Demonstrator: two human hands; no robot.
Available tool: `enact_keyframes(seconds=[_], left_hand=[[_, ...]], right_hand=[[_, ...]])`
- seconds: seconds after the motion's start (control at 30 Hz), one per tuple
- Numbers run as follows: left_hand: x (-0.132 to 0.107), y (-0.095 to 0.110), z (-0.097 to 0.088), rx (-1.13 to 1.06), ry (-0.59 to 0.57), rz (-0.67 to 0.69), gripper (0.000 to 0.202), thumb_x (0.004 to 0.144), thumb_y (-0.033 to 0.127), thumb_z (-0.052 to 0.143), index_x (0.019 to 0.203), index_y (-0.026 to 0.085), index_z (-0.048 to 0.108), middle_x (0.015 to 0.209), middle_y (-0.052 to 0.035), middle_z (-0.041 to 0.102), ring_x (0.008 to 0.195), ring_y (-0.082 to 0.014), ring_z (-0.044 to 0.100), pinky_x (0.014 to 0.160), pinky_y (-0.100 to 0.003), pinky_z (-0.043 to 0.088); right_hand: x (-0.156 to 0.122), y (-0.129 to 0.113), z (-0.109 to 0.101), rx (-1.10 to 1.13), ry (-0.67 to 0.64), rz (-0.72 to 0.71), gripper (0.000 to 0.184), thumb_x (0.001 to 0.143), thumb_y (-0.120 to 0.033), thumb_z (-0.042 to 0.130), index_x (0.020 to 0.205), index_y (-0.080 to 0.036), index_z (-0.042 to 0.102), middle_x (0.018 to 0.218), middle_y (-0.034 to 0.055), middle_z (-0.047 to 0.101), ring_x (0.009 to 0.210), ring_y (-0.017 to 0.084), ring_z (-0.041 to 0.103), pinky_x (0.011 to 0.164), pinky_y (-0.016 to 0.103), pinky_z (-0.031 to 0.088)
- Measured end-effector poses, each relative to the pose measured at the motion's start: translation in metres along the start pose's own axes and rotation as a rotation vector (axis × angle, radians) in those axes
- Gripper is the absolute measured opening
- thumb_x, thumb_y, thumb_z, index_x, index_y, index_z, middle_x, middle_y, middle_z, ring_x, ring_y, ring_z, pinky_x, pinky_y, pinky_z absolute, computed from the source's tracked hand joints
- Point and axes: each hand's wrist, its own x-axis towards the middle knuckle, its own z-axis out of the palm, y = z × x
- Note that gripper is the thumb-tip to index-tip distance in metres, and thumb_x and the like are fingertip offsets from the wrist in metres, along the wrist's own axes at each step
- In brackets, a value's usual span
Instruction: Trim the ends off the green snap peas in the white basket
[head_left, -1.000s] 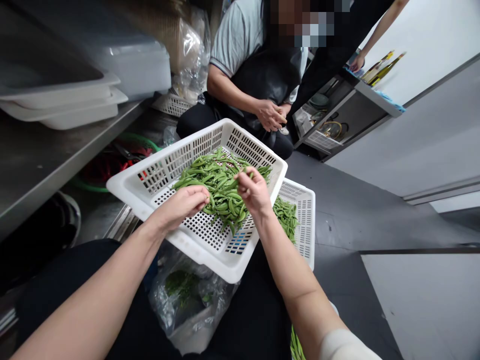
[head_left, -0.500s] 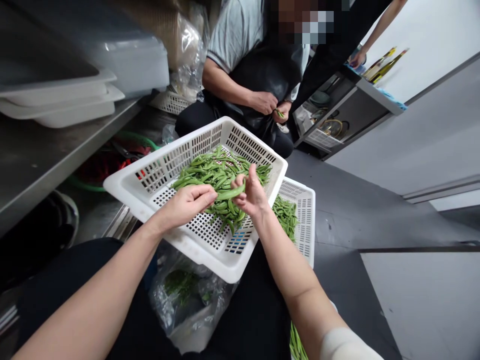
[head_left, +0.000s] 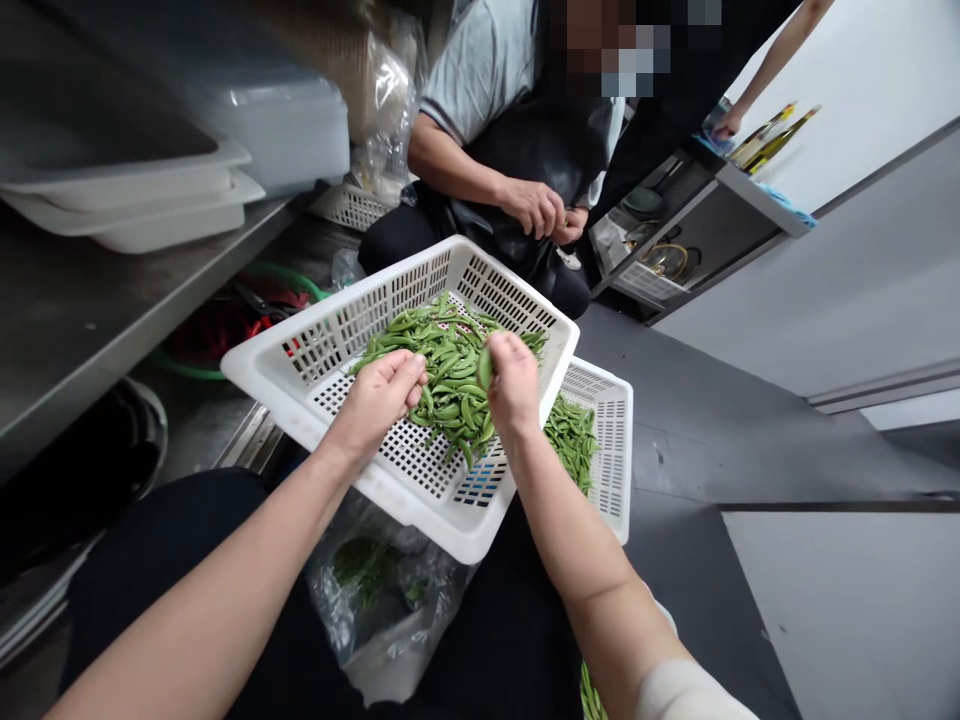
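My right hand (head_left: 513, 382) is closed around a green pea pod (head_left: 485, 369), which sticks out on the left side of the fingers. My left hand (head_left: 382, 400) is pinched, its fingertips pressed together; whatever lies between them is too small to make out. Both hands are over a white slotted plastic basket (head_left: 300, 428), a little apart from each other. Inside the basket is a loose heap of pea pods (head_left: 450, 385). Just below it, a clear plastic bag (head_left: 382, 620) holds some green scraps.
A second white basket (head_left: 611, 440) with more pods stands at the right, partly under the first. Across from me a co-worker's hands (head_left: 544, 212) meet in front of a dark apron. A steel shelf (head_left: 157, 290) with white tubs (head_left: 172, 205) runs along the left.
The pod stretched between both hands before; now it sits in my right hand alone, whose fingers have closed. My left hand has drawn slightly away from it.
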Motion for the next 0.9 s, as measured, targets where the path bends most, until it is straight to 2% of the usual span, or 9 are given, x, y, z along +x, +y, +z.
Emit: enact_keyframes(seconds=[0.07,0.17,0.23,0.33,0.43,0.53,0.63,0.77,0.9], left_hand=[[0.001,0.001,-0.004,-0.151,-0.055,-0.067,0.022,0.078,0.031,0.055,0.063,0.016,0.05,0.047,0.0055,0.045,0.036,-0.0033,0.031,0.035,-0.015,0.02],[0.003,0.004,-0.014,-0.318,-0.112,-0.128,0.022,0.071,0.033,0.062,0.063,0.016,0.05,0.049,0.0042,0.05,0.036,-0.0034,0.037,0.033,-0.013,0.019],[0.004,0.005,-0.02,-0.383,-0.111,-0.153,0.019,0.066,0.029,0.065,0.067,0.015,0.053,0.053,0.0029,0.054,0.039,-0.0045,0.044,0.033,-0.012,0.02],[0.006,0.005,-0.026,-0.404,-0.085,-0.18,0.019,0.061,0.02,0.065,0.078,0.015,0.058,0.061,0.0017,0.059,0.042,-0.0048,0.046,0.034,-0.012,0.022],[0.008,0.004,-0.028,-0.35,-0.055,-0.228,0.015,0.059,0.016,0.06,0.073,0.014,0.058,0.058,0.0022,0.056,0.04,-0.0046,0.044,0.034,-0.013,0.022],[0.009,0.003,-0.027,-0.251,-0.005,-0.272,0.01,0.06,0.022,0.056,0.065,0.014,0.057,0.055,0.0031,0.05,0.043,-0.0064,0.045,0.035,-0.014,0.023],[0.01,0.001,-0.028,-0.037,0.03,-0.265,0.017,0.064,0.033,0.055,0.06,0.016,0.054,0.053,0.0041,0.048,0.045,-0.0077,0.044,0.038,-0.016,0.024],[0.011,-0.006,-0.031,0.368,-0.062,-0.123,0.03,0.067,0.039,0.052,0.048,0.019,0.042,0.044,0.0052,0.042,0.045,-0.009,0.038,0.045,-0.021,0.028],[0.011,-0.012,-0.03,0.584,-0.172,-0.086,0.023,0.067,0.037,0.046,0.05,0.02,0.046,0.046,0.0049,0.044,0.049,-0.012,0.041,0.049,-0.023,0.031]], right_hand=[[0.017,-0.002,-0.01,0.151,0.11,0.141,0.017,0.079,-0.027,0.051,0.067,-0.019,0.043,0.049,-0.0066,0.047,0.042,0.006,0.043,0.04,0.016,0.033],[0.033,0.002,-0.023,0.096,0.019,0.32,0.012,0.08,-0.024,0.044,0.069,-0.019,0.04,0.055,-0.0045,0.052,0.05,0.009,0.053,0.048,0.019,0.043],[0.033,0.012,-0.023,-0.305,-0.219,0.3,0.008,0.08,-0.023,0.045,0.073,-0.019,0.045,0.058,-0.0039,0.054,0.05,0.01,0.054,0.049,0.022,0.044],[0.021,0.036,-0.016,-1.315,-0.64,0.069,0.012,0.077,-0.022,0.055,0.088,-0.017,0.058,0.075,0.0033,0.066,0.065,0.017,0.063,0.06,0.027,0.048],[0.011,0.058,-0.006,-1.843,-0.783,-0.094,0.023,0.076,-0.014,0.057,0.099,-0.011,0.062,0.092,0.0162,0.069,0.088,0.026,0.066,0.073,0.033,0.048],[0.009,0.066,-0.002,-1.86,-0.836,-0.116,0.022,0.081,-0.008,0.048,0.094,-0.01,0.066,0.091,0.0182,0.07,0.089,0.026,0.066,0.072,0.032,0.047],[0.012,0.056,-0.004,-1.845,-0.884,-0.167,0.02,0.084,-0.016,0.048,0.092,-0.014,0.067,0.094,0.0141,0.069,0.088,0.023,0.065,0.069,0.029,0.044],[0.01,0.032,-0.01,-1.602,-0.837,-0.326,0.018,0.088,-0.023,0.047,0.089,-0.017,0.064,0.088,0.0061,0.067,0.081,0.016,0.059,0.066,0.024,0.038],[0.0,0.014,-0.011,-1.294,-0.803,-0.432,0.013,0.086,-0.019,0.051,0.078,-0.015,0.061,0.075,0.0023,0.059,0.072,0.012,0.051,0.065,0.021,0.033]])
